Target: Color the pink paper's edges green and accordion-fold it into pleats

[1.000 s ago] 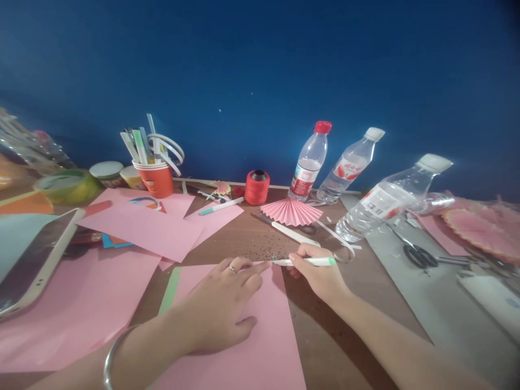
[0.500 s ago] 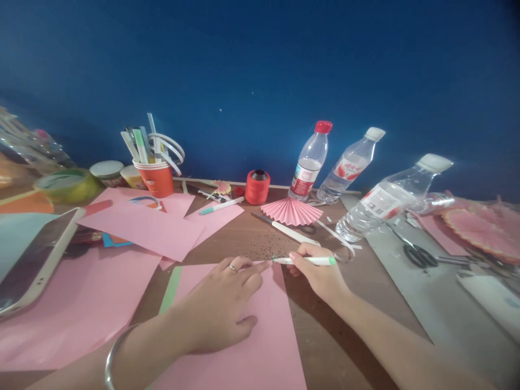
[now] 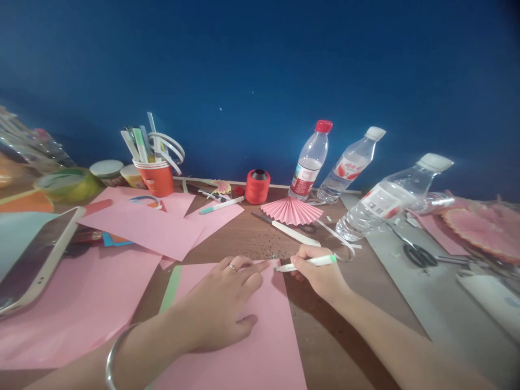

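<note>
Pink rectangular paper sheet at six o'clock, under flat, unclenched left hand; white, green-ended cylindrical marker pinched in right hand, tip near sheet's one-o'clock corner.

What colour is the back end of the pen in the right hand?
Green; the pen's back end shows in the head view.

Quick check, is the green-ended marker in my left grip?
No, the marker is held in your right grip, while your left grip rests on the pink sheet.
</note>
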Demonstrator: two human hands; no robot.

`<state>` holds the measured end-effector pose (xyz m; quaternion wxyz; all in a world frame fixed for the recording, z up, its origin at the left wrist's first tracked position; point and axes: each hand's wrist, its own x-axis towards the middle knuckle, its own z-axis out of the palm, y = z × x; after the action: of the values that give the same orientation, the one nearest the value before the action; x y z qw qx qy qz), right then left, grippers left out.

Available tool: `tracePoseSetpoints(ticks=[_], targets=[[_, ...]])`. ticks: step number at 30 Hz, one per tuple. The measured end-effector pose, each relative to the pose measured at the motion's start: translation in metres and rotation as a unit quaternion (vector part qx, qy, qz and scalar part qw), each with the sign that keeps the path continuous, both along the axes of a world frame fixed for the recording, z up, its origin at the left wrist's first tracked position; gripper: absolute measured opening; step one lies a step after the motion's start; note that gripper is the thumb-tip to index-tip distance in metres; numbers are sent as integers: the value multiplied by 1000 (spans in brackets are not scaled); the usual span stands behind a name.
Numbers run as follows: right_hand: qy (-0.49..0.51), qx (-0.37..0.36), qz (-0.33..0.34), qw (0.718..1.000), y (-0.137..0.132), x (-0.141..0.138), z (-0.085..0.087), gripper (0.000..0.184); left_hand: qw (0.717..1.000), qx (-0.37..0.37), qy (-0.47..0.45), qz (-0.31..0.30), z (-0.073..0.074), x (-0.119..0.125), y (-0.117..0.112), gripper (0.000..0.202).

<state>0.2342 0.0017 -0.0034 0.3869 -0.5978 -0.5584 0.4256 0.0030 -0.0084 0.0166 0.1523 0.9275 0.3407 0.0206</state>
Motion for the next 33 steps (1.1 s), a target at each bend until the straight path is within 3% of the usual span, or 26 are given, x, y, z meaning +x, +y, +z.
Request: tracePoseSetpoints(ticks=[5,12,20,33], targets=[[32,-19,0,999,0,2,-3,26,1000,7,1,-7,0,0,0,57],[225,7,-102,969,6,5,-17,27,999,44,6,-15,-6,-2,0,36],[85,-9,-36,996,1,-1,-6,26,996,86,5,-37,-12,-1,0,37],[17,-5,-8,1000,2,0,-4,27,997,72,-12,-26,-10,1,2,41]])
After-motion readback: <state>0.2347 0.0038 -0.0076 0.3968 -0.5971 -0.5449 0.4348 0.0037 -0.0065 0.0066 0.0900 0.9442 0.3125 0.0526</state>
